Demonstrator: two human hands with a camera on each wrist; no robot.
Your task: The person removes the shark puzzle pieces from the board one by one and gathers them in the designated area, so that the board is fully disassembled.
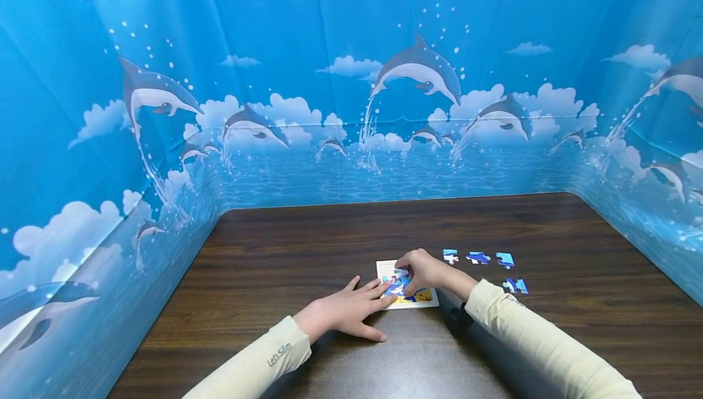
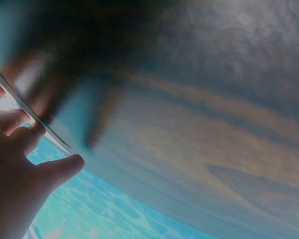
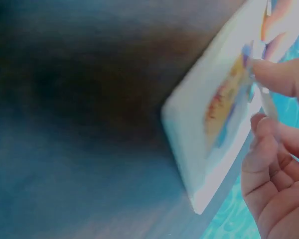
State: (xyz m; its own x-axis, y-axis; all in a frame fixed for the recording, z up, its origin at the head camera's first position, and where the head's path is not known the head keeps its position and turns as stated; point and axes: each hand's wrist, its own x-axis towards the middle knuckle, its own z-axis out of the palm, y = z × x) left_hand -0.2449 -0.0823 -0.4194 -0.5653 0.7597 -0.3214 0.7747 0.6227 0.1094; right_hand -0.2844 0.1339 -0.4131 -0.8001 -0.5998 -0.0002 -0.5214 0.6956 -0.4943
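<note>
A white-framed jigsaw puzzle board [image 1: 386,266] lies on the table, partly filled with a blue and yellow picture. My left hand [image 1: 356,312] rests its outstretched fingers on the board's left side, thumb spread toward me. In the left wrist view, those fingers lie over the board's edge [image 2: 34,115]. Over the board's upper part, my right hand [image 1: 423,271] pinches a puzzle piece [image 3: 268,102] between thumb and fingers. The piece stands tilted in the right wrist view, its pale edge showing; its picture is mostly hidden.
Several loose puzzle pieces lie right of the board, among them a white and blue one [image 1: 450,256], a dark blue one [image 1: 478,257] and a nearer one [image 1: 515,286]. A blue dolphin-printed curtain [image 1: 340,173] surrounds the dark wooden table [image 1: 285,246].
</note>
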